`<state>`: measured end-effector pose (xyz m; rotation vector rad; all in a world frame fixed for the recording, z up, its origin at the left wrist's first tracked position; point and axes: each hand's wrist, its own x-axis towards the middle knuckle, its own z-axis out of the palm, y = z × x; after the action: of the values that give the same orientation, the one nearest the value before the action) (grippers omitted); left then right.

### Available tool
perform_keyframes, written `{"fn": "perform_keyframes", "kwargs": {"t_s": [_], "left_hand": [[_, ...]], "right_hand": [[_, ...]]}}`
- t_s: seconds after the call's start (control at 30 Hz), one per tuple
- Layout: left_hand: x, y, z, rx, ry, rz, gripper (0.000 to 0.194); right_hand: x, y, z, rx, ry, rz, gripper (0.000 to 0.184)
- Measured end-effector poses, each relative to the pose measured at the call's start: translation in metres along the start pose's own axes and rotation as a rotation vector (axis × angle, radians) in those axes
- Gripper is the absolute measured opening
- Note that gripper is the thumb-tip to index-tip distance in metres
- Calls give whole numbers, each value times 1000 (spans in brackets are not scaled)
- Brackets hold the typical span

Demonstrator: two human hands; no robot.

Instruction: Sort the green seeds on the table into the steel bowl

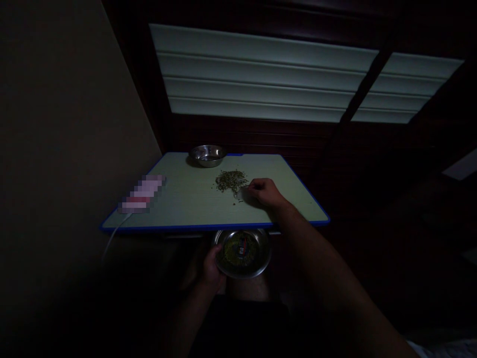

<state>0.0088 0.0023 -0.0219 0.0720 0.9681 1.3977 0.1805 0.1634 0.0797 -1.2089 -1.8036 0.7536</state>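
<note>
A loose pile of small greenish-brown beans or seeds (231,180) lies on the pale tabletop (186,199). At its near right edge, my right hand (266,192) is closed, pinching a small pale, see-through flat piece (241,193) that touches the table beside the pile. Below the table's front edge, my left hand (213,266) grips the left rim of a shiny metal bowl (257,271). Green grains (233,253) cover much of this bowl's bottom. A dark patch with a red line shows in its middle; whether it is an object or a reflection is unclear.
Another metal bowl (207,156) stands at the table's back edge. To the left lies a blurred-out pink-and-white flat object (143,194), with a white cable (114,236) running off the front. The table has a blue rim (212,228). A wall and slatted panels stand close by.
</note>
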Motion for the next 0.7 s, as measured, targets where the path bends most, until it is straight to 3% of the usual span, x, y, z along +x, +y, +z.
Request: {"fn": "perform_keyframes", "kwargs": {"t_s": [0.37, 0.7], "left_hand": [[1, -1, 0, -28, 15, -10, 19], [4, -2, -6, 1, -40, -1, 23]], "right_hand": [[2, 4, -1, -162, 83, 5, 18], [3, 7, -2, -232, 189, -11, 13]]}}
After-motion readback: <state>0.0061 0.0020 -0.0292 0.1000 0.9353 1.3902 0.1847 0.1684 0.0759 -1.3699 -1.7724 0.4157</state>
